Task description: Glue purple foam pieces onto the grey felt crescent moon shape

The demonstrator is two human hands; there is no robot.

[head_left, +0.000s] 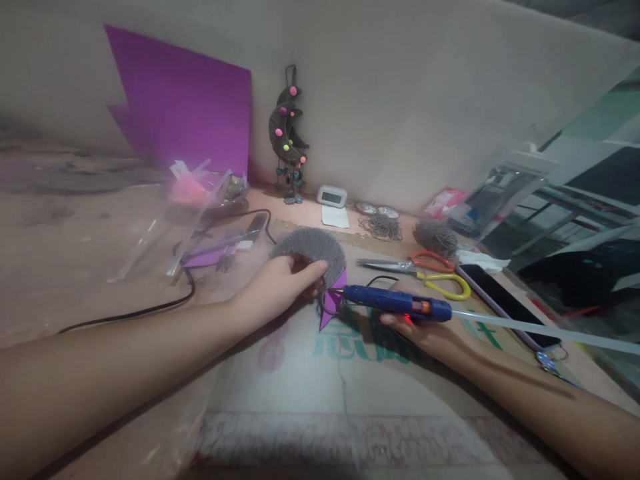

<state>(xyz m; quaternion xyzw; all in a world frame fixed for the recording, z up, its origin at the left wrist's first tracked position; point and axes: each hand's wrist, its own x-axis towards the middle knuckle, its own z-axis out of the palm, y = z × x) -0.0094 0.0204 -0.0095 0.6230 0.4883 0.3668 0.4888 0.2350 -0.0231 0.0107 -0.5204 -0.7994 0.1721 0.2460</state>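
My left hand (295, 277) pinches a crescent moon cutout (313, 245) wrapped in grey yarn. Its lower tip is bare purple card (334, 303). In my right hand (407, 323) is a blue hot glue gun (395, 300), gripped with a clear glue stick (530, 327) poking from its rear. The gun's nozzle meets or nearly touches the edge between yarn and purple card; I cannot tell whether glue is coming out. A red light glows beneath the gun. A thin dark strand loops near the bare tip.
Scissors (415, 267) and a phone (505, 303) lie right of the cutout on a cardboard sheet (280, 400). Behind are a yarn ball (436, 237), a small digital clock (332, 196) and a hanging moon ornament (287, 130). A black cord (145, 309) crosses the left side near purple card (190, 113).
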